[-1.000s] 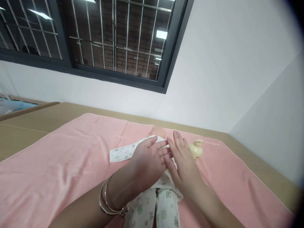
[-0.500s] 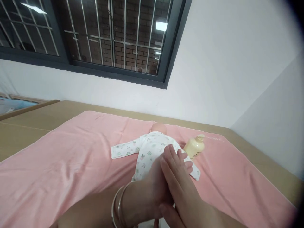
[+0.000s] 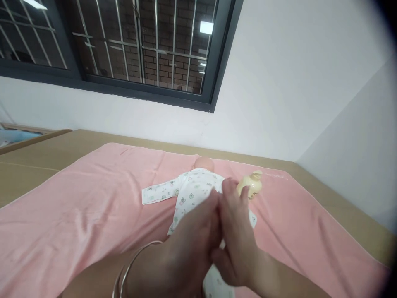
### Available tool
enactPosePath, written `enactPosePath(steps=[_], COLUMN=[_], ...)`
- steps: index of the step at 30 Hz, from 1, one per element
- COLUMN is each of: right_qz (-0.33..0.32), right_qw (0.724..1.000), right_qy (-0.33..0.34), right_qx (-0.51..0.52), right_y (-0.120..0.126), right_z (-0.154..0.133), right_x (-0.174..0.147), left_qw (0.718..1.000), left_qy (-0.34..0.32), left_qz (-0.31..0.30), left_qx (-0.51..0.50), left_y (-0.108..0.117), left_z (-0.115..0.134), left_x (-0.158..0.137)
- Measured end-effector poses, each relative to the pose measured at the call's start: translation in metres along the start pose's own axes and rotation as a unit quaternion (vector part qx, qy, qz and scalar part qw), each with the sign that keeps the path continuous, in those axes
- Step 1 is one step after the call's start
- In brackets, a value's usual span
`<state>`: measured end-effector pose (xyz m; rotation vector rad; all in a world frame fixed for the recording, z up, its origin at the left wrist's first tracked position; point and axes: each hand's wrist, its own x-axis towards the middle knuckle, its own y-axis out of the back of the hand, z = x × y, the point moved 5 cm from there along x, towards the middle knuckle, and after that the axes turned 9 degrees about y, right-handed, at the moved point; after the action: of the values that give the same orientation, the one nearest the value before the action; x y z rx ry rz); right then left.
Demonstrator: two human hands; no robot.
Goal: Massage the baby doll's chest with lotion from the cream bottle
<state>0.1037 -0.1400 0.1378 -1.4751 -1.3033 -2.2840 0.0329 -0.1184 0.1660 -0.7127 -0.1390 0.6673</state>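
Note:
My left hand (image 3: pixel 195 236), with two thin bangles (image 3: pixel 136 260) at the wrist, is palm to palm with my right hand (image 3: pixel 238 231). The right fingers are stretched upward; motion blurs the left ones, which lie partly behind the right hand. Nothing shows between the palms. Beneath and beyond them, a baby doll (image 3: pixel 198 190) in a white printed top lies on a pink cloth (image 3: pixel 102 194), its bald head (image 3: pixel 204 164) at the far end and one sleeve out to the left. Just past my right fingertips stands a pale yellow pump bottle (image 3: pixel 252 184), partly hidden.
The cloth covers a wooden surface (image 3: pixel 89 138) that runs up to a white wall (image 3: pixel 263 103). A dark-framed window (image 3: pixel 173 97) with metal bars is above it. At the far left is a wooden ledge (image 3: pixel 40 140) with something blue behind it.
My hands have slid against each other, the left drawing back and lower while the right stays upright. The view has shifted slightly; the doll and bottle lie as before.

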Motion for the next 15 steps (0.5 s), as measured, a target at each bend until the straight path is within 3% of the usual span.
enactPosePath(steps=[4,6,10,13,15], right_qz=[-0.013,0.002,0.015,-0.003,-0.009], right_qw=[0.999,0.998,0.997,0.994,0.991], right_qy=[0.044,0.057,0.067,0.105,0.132], right_qx=[-0.022,-0.027,-0.035,-0.034,-0.018], right_y=[-0.013,-0.012,-0.003,0.001,0.005], right_z=[-0.035,-0.043,-0.042,-0.037,-0.034], right_x=[-0.008,-0.010,-0.011,-0.010,-0.008], left_qw=[0.996,0.996,0.998,0.997,0.992], left_qy=[-0.062,-0.072,-0.060,-0.037,-0.043], left_qz=[0.058,0.049,0.005,-0.012,0.017], left_qx=[-0.007,-0.007,-0.005,0.063,0.117], left_y=[0.018,0.019,0.017,0.019,0.024], left_z=[0.011,0.011,0.006,-0.008,-0.026], left_x=[0.002,0.005,0.013,0.021,0.023])
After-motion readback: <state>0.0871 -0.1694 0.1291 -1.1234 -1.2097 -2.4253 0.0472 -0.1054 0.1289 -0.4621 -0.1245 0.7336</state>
